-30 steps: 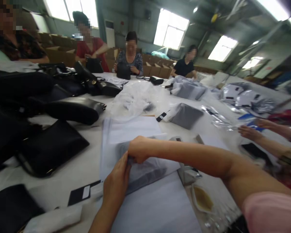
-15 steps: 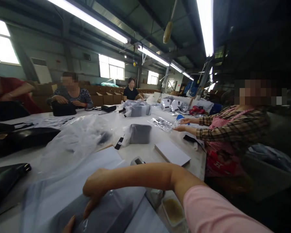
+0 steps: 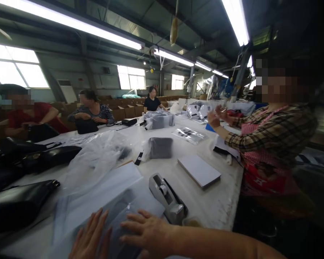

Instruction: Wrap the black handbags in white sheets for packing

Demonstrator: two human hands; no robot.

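Observation:
My left hand (image 3: pixel 90 235) lies flat with its fingers stretched out on a grey item in a clear plastic bag (image 3: pixel 121 203). Beside it, my right hand (image 3: pixel 152 230) presses on the same plastic with its fingers spread. What is inside the bag is partly covered by both hands. Under it lie whitish plastic sheets (image 3: pixel 108 183). Just past my right hand stands a grey tape dispenser (image 3: pixel 169 199), and a small tub (image 3: pixel 192 222) shows partly behind my forearm.
A stack of white card (image 3: pixel 199 170) and a wrapped grey bag (image 3: pixel 161 148) lie ahead. Crumpled clear plastic (image 3: pixel 97 154) and black bags (image 3: pixel 21 201) are on the left. A co-worker in a plaid shirt (image 3: pixel 275 133) stands at the right; others work across the table.
My right hand has drawn back toward me and flattened out on the plastic, uncovering the tape dispenser. More of my left hand shows. The plaid-shirted co-worker's hands have lifted off the clear plastic.

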